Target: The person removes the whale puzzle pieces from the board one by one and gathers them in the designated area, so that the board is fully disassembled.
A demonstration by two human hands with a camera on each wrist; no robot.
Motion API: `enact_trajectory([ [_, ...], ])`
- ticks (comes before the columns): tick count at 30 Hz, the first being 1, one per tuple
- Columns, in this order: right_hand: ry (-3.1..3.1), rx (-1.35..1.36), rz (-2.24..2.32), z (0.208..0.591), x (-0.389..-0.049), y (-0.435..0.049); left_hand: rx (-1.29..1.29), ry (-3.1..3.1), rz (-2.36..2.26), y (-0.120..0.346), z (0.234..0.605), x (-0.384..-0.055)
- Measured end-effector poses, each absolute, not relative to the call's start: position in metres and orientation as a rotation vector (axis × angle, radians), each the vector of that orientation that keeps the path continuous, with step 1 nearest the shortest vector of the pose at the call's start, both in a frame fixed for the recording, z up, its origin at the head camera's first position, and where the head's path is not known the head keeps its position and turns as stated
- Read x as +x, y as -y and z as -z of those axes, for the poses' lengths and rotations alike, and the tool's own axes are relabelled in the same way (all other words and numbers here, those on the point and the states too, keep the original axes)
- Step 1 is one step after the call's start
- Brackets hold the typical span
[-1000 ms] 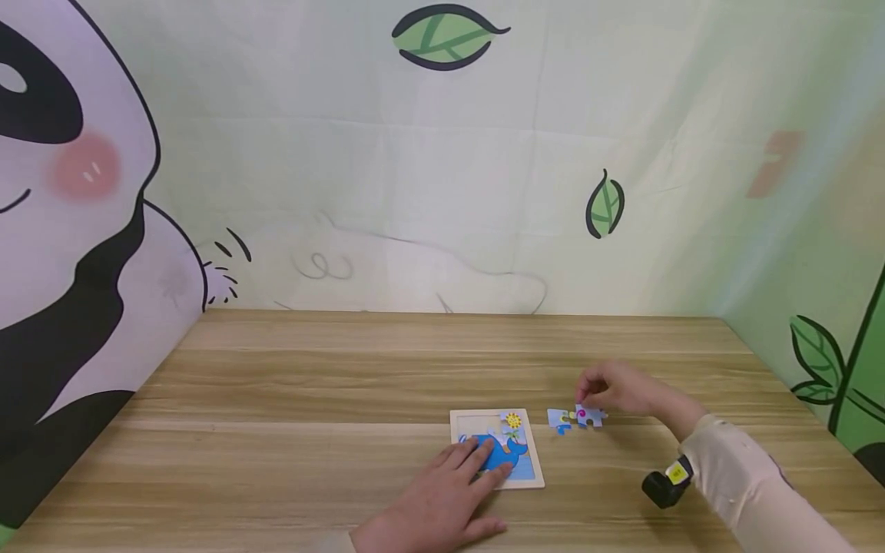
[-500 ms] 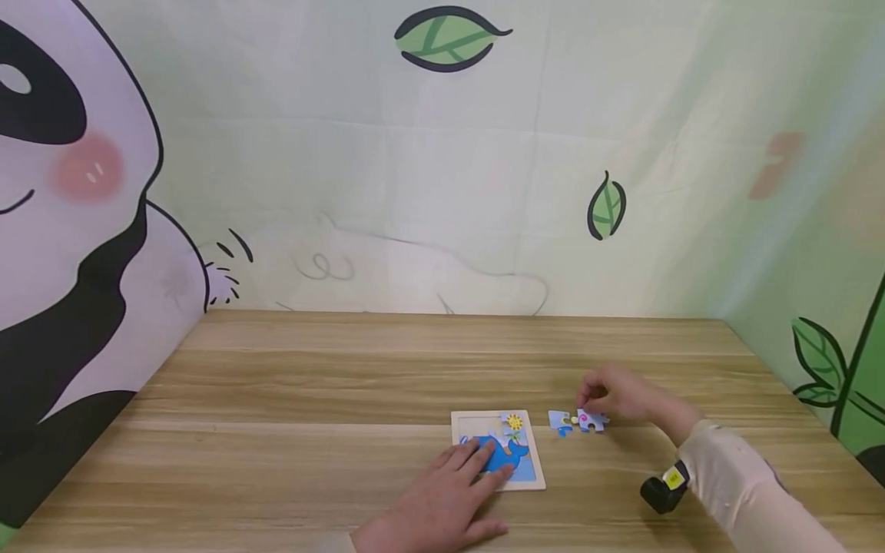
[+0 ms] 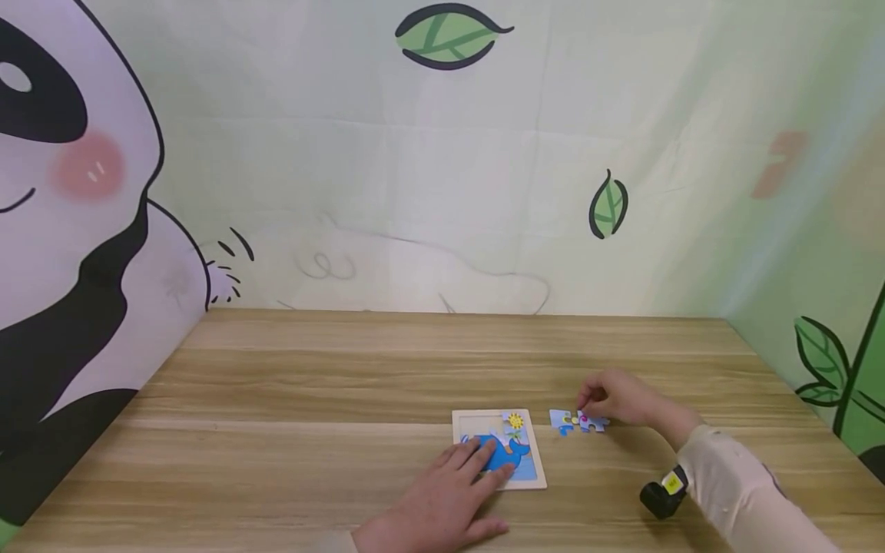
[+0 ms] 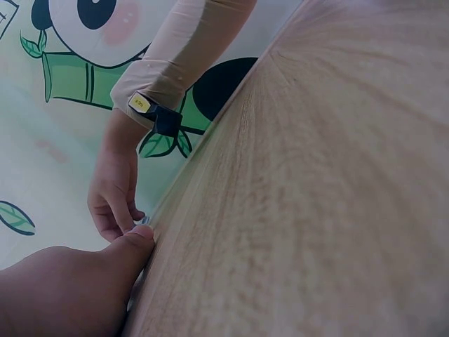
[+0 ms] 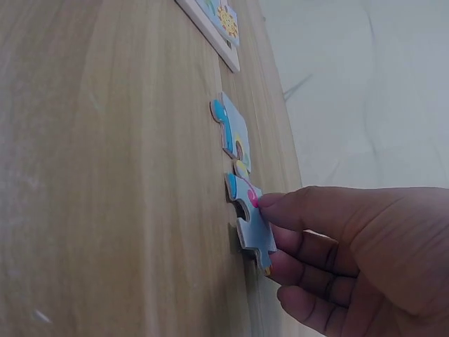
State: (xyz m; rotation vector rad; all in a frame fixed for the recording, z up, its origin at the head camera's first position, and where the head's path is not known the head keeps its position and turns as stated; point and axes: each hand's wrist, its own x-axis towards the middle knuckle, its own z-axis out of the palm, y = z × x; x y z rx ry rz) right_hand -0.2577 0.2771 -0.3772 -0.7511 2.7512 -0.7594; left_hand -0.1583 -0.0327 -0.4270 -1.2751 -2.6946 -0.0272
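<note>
My left hand (image 3: 442, 491) rests on a square wooden puzzle tray (image 3: 484, 413), fingers spread over a blue whale picture. A sun piece (image 3: 515, 421) lies at the tray's upper right; bare board shows at its upper left. To the right of the tray, my right hand (image 3: 625, 395) pinches a pale blue jigsaw piece (image 5: 254, 223) with a pink swirl between thumb and fingers. That piece meets a second jigsaw piece (image 5: 237, 133) lying on the table; whether they interlock I cannot tell. In the left wrist view, the left thumb (image 4: 133, 249) shows.
A black wrist device with a yellow label (image 3: 664, 495) is near the right sleeve (image 3: 733, 461). The wood-grain table (image 3: 311, 430) runs back to a printed wall cloth (image 3: 387, 169) with a panda and leaves.
My right hand has lowered slightly with the pinched jigsaw piece, which now looks flatter beside the second piece. The left hand and tray have stayed put.
</note>
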Motion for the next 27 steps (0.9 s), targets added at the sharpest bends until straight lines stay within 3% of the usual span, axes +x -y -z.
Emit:
enact_trajectory([
  [27, -2.936, -0.623, 0.895, 0.362, -0.249, -0.257, -1.293, 2.702, 0.048, 0.034, 0.424, -0.157],
])
